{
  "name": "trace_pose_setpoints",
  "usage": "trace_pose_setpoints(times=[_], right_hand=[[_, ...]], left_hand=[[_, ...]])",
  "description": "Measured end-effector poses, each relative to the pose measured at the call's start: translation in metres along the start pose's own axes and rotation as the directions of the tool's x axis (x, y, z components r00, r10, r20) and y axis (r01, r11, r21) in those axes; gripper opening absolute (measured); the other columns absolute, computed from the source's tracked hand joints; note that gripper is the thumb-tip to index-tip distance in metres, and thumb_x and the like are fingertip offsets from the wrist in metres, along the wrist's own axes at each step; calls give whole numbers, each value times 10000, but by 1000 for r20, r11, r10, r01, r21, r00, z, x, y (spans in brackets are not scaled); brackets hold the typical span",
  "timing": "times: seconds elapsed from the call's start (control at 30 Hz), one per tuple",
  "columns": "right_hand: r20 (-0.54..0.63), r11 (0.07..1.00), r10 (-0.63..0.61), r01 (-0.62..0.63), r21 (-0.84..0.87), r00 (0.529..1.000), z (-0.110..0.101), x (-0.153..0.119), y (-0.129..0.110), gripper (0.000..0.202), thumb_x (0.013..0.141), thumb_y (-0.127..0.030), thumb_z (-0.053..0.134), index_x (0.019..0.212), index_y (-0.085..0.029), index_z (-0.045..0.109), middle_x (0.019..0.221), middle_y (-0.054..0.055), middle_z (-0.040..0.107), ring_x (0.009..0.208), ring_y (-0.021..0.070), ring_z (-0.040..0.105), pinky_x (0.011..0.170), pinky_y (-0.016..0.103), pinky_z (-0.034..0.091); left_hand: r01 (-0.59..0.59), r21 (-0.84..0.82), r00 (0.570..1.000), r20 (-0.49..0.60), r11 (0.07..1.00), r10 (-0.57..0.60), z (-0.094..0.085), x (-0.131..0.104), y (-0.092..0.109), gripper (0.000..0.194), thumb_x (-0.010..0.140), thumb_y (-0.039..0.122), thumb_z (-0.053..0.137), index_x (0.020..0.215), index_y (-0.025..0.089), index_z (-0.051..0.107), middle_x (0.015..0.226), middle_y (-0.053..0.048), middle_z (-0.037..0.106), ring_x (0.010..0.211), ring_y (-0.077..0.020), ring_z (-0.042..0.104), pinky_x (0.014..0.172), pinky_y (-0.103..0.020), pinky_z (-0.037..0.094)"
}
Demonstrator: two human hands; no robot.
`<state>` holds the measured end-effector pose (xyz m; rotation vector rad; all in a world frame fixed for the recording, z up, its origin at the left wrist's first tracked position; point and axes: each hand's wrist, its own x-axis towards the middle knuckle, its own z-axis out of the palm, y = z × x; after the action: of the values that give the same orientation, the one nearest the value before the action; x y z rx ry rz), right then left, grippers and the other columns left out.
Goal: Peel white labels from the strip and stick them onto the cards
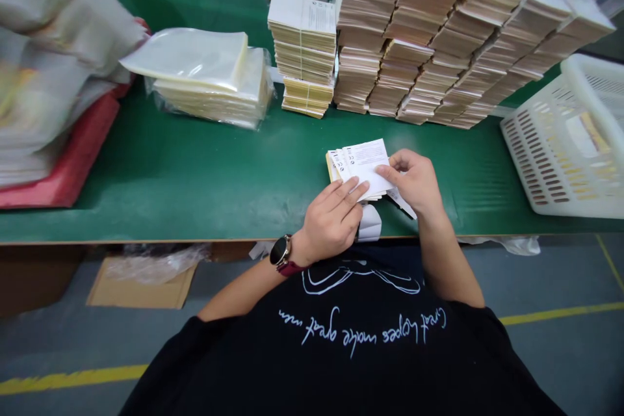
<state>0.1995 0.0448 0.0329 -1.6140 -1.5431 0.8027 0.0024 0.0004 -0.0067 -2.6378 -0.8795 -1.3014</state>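
A small fanned stack of white printed cards (363, 159) lies on the green table close to its front edge. Some yellow shows along the stack's left side. My left hand (336, 218) rests over the near left part of the stack, its fingers stretched out flat on the top card and its thumb hidden. At the right end, my right hand (414, 179) pinches the cards between thumb and fingers. Below them a curved white piece of paper (370, 222) hangs at the table edge. Under my right hand, a white slip with a dark edge (403, 203) sticks out.
Tall card stacks (414, 32) fill the back right, with a banded stack (302, 45) beside them. Clear plastic bags (209, 78) lie left of these. A red tray (82, 156) with bagged items is far left; a white basket (546, 149) stands far right.
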Motion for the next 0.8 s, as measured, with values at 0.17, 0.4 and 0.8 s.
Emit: trace_pose_setpoints(times=[0.17, 0.4, 0.8], right_hand=[[19, 998, 15, -16, 67, 1000, 3, 3, 8, 189, 747, -360, 647, 686, -192, 586, 611, -23, 597, 557, 112, 504, 529, 258, 372], [-306, 997, 37, -15, 74, 951, -40, -5, 30, 152, 740, -345, 648, 765, -195, 651, 720, 10, 652, 634, 139, 551, 593, 290, 434], [-23, 954, -301, 301, -14, 953, -17, -87, 5, 311, 800, -265, 705, 1089, -269, 591, 1026, 42, 659, 1012, 216, 610, 934, 448, 472]], left_hand=[[-4, 15, 1000, 0, 1000, 4, 0, 2, 0, 138, 810, 86, 536, 865, 133, 654, 1257, -119, 662, 1227, -264, 603, 999, -443, 528], [10, -21, 999, -34, 1000, -10, 2, 2, 0, 123, 797, 80, 531, 842, 140, 629, 1214, -121, 678, 1214, -264, 595, 972, -451, 524], [77, -179, 992, -85, 981, -93, -13, 5, 2, 133, 796, 99, 542, 694, 179, 511, 964, -61, 688, 1058, -250, 582, 831, -433, 521]])
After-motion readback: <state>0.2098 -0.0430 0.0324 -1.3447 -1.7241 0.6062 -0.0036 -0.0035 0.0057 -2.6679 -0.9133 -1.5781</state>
